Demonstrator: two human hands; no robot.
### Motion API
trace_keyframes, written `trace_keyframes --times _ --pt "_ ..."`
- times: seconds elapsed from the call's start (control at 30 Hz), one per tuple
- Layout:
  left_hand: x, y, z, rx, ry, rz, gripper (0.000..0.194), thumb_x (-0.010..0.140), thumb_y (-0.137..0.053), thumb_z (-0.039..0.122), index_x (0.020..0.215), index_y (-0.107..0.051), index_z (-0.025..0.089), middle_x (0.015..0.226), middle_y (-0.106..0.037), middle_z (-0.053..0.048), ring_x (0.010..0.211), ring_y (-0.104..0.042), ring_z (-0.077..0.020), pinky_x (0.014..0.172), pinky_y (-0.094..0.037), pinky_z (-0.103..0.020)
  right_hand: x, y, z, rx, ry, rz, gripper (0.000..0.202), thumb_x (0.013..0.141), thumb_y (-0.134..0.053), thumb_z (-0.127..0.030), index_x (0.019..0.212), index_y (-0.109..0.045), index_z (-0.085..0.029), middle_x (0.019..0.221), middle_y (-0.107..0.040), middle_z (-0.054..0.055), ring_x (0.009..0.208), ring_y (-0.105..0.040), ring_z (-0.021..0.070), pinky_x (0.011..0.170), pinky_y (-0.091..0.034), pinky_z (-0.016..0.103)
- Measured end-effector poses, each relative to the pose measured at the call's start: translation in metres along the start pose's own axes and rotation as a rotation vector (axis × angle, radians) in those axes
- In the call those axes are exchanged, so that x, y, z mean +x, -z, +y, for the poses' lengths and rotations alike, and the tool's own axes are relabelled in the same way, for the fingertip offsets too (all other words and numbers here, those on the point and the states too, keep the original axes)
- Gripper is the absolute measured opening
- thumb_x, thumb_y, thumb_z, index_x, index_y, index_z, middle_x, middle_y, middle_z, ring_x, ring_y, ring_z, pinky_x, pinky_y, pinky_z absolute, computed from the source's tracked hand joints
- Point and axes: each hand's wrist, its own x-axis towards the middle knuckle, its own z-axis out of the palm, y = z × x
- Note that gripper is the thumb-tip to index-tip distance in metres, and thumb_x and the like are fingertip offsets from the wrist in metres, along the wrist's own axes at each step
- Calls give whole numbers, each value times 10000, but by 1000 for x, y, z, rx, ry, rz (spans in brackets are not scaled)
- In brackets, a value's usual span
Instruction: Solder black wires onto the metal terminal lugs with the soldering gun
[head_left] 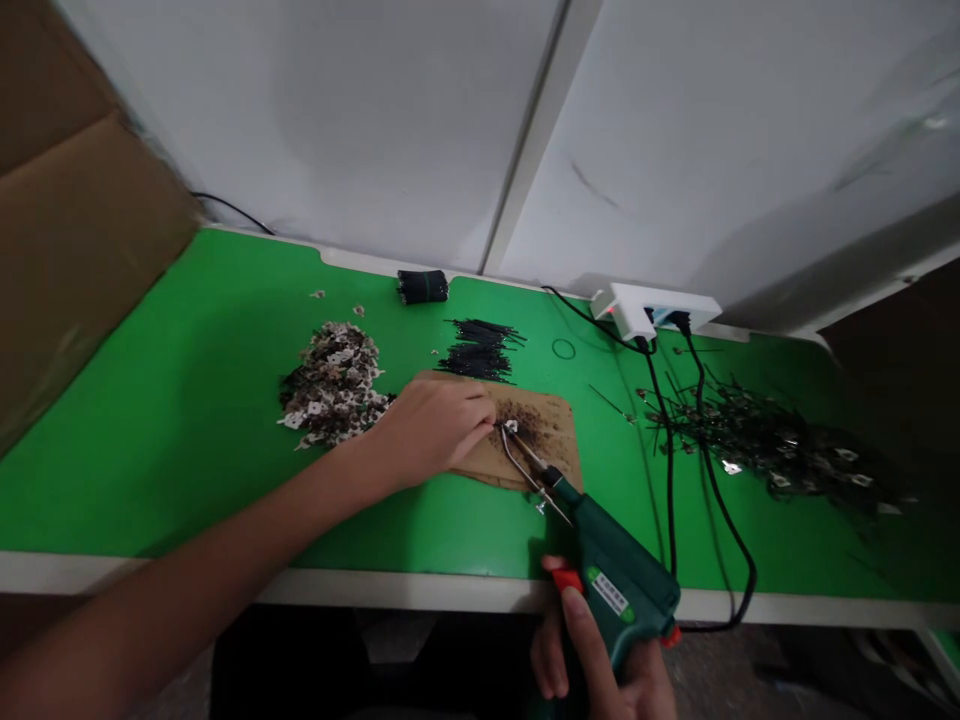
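My right hand (600, 660) is wrapped round the handle of a green soldering gun (626, 570) with a red trigger. The gun's tip and its thin feed tube meet at a small metal piece (511, 427) on a scorched brown board (555, 440). Over the board's left part, my left hand (442, 425) is closed in a pinch beside that metal piece; what its fingertips hold is too small to make out. A pile of small metal pieces (334, 385) lies left of the hand, and loose black wires (480, 350) lie behind the board.
A banded wire bundle (422, 286) stands near the back edge of the green table (225, 400). At the back right is a white power strip (660, 305), its black cables (667, 480) hanging forward. Wires with metal ends (780, 450) are heaped at right. A cardboard box (82, 220) is at left.
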Motion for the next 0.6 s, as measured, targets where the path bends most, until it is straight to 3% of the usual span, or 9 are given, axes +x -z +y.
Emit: trace_keyframes --times 0.27,0.6 --pt "1 1 1 3 1 -11 154 985 -609 254 915 -732 194 936 -727 -14 849 -666 -177 718 -439 -286 -14 -18 -16 -46 -25 114 476 808 -800 -491 1077 -643 -131 451 -460 -67 388 -439 101 437 -337 232" --pt "2 2 1 1 -9 -3 165 988 -605 249 912 -738 187 926 -727 -18 824 -659 -163 701 -422 -273 -17 -24 -20 -64 -9 115 433 831 -779 -476 1063 -630 -143 454 -458 -71 398 -430 92 447 -327 222"
